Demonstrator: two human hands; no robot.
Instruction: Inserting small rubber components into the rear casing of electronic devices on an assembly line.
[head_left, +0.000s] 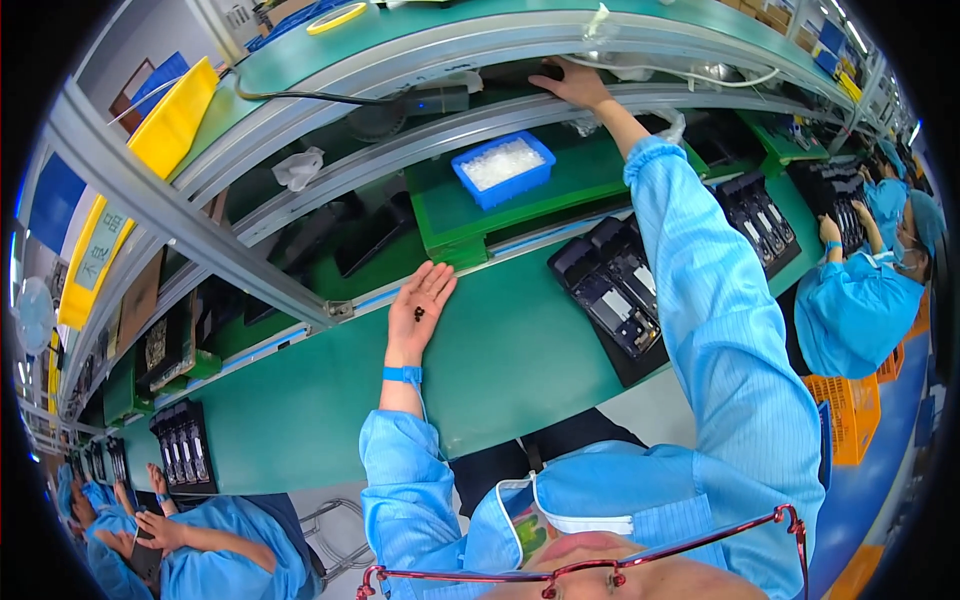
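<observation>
My left hand (420, 305) is palm up above the green bench, fingers stretched out and flat. A few tiny dark pieces (418, 314) lie loose in its palm; their kind is too small to make out. A blue band circles that wrist. My right hand (575, 84) reaches far up into the dark shelf gap, its thumb and fingers apart; I see nothing held in it. Below it, a blue tray (487, 199) of small clear-white pieces stands on a green raised board (440, 222). To the right, a black tray (640, 345) carries several opened phone-like devices (612, 303).
Metal shelf rails (400, 150) cross above the bench, and a slanted post (200, 210) stands left. Crumpled plastic (298, 170) hangs on a rail. More device trays (182, 447) stand to either side. Co-workers in blue sit at left (235, 545) and right (855, 310); orange crates (845, 410) are behind.
</observation>
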